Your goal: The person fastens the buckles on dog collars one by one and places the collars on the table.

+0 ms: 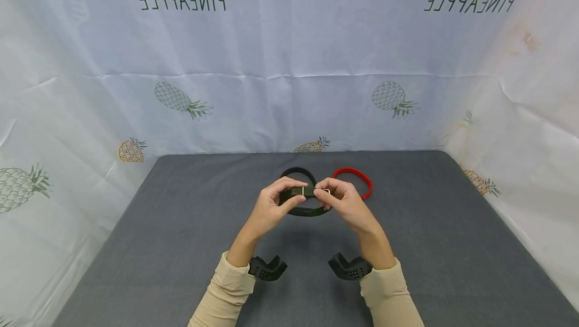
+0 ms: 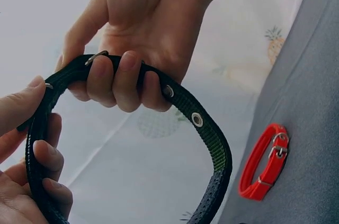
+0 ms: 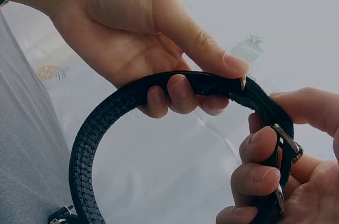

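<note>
A dark green collar [image 1: 307,211] is held up in a loop between both hands. My left hand [image 1: 271,207] pinches one side of its band near a thin metal keeper, thumb below and fingers above. My right hand [image 1: 348,207] pinches the band just to the right. In the left wrist view, metal eyelets [image 2: 197,119] dot the strap, and the right hand's fingers curl round it. A metal buckle [image 3: 288,142] shows beside the right hand's fingers in the right wrist view. Part of the band is hidden by the fingers.
Behind the hands, a black collar [image 1: 298,169] lies on the grey table [image 1: 203,246]. A red collar [image 1: 367,182] with a metal buckle lies to its right. White curtains [image 1: 289,40] with pineapple prints surround the table's back and sides.
</note>
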`<state>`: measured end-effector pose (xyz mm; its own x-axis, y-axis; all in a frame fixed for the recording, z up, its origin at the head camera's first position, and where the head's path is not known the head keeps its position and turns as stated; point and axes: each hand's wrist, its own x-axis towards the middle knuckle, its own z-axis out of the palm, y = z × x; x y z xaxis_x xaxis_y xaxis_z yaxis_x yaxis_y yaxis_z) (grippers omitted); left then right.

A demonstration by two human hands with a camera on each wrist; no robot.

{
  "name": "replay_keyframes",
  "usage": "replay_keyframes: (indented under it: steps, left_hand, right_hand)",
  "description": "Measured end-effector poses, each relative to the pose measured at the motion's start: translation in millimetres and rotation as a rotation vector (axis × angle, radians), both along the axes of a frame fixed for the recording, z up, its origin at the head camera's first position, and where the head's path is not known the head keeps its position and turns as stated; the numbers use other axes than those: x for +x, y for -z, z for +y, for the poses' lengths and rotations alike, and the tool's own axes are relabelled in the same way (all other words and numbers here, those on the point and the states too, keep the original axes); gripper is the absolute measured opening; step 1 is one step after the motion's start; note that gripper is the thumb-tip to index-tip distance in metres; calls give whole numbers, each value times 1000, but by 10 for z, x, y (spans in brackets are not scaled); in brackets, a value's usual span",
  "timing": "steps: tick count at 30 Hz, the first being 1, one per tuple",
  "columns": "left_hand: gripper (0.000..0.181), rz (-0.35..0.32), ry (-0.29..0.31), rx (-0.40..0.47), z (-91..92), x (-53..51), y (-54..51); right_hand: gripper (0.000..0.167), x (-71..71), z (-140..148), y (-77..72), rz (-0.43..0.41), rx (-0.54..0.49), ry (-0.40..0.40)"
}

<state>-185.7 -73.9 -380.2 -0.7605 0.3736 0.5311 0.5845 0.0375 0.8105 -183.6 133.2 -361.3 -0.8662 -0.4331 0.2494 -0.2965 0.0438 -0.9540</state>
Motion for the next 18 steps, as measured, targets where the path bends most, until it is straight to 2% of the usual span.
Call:
replay_keyframes:
  steps: [11,15,18]
  left_hand:
    - [26,21,8,-17,-1,-6,-2]
    - [27,8,11,10,-2,-2,-16]
    - [27,-4,13,43,-7,-1,-26]
  right_hand:
    - [19,-19,17,9,-44,31,4]
    - [11,-23,49,6,-58,25,-2]
    - [13,-29,78,4,-68,5,-9]
